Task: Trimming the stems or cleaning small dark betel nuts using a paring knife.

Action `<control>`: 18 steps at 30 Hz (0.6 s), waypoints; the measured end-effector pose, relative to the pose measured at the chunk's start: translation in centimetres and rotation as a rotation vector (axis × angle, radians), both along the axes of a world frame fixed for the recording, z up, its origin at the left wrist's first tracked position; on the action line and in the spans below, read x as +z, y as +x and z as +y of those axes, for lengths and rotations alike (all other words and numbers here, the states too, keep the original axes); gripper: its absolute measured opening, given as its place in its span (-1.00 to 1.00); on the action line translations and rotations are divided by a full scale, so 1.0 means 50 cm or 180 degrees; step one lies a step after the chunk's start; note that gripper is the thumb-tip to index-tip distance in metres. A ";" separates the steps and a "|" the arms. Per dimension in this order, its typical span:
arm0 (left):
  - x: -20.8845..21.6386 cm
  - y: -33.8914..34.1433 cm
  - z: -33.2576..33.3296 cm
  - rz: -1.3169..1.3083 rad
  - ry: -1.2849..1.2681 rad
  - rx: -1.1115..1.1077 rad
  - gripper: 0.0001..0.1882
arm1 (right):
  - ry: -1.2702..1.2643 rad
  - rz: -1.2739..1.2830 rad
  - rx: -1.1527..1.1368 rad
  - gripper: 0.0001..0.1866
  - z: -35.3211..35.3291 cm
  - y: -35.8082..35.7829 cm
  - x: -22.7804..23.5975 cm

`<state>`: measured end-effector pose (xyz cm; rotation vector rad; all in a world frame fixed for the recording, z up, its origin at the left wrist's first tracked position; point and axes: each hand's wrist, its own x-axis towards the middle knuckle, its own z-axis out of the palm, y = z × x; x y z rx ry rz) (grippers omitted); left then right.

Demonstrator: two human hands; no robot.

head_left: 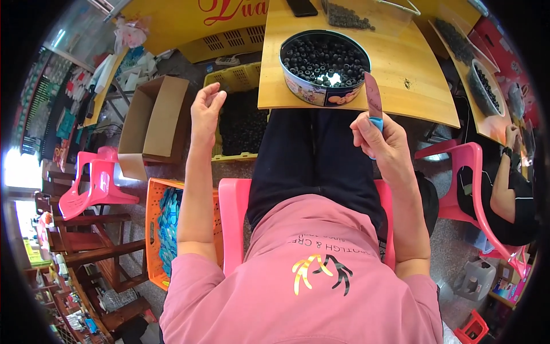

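My right hand (380, 137) is closed around the blue handle of a knife (373, 97), its blade pointing up just past the table's front edge. A round printed tin (312, 94) stands beside the blade on the wooden table (412, 74), with many small dark round pieces (326, 54) inside. A bright spot of the tin's bottom shows among them. My left hand (206, 114) is raised to the left of the table, thumb and fingers apart, with nothing visible in it. Below it sits a yellow crate (234, 74) holding a heap of similar dark pieces (240, 117).
A clear container (358, 17) with dark bits and a phone (302, 7) lie at the table's far side. An open cardboard box (163, 117) and an orange basket (153, 229) are on my left. At right, another person's arm (503, 189) reaches over a second table (484, 117).
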<state>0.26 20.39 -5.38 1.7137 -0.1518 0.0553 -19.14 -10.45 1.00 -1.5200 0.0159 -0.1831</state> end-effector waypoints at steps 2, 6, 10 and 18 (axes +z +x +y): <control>0.028 0.004 -0.032 -0.0350 -0.0111 0.0019 -0.66 | 0.0018 0.0017 -0.0034 -0.74 -0.007 -0.004 -0.002; 0.109 0.003 -0.128 -0.0652 -0.0155 -0.0578 -0.75 | 0.0076 0.0086 -0.0199 -0.72 -0.019 -0.005 0.001; 0.162 0.012 -0.248 -0.1172 0.0744 -0.1615 -0.79 | 0.0158 0.0060 -0.0222 -0.72 -0.026 -0.005 0.000; 0.119 0.098 -0.431 -0.1392 0.3340 -0.3133 -0.69 | 0.0186 -0.0013 -0.0334 -0.74 -0.045 -0.017 0.003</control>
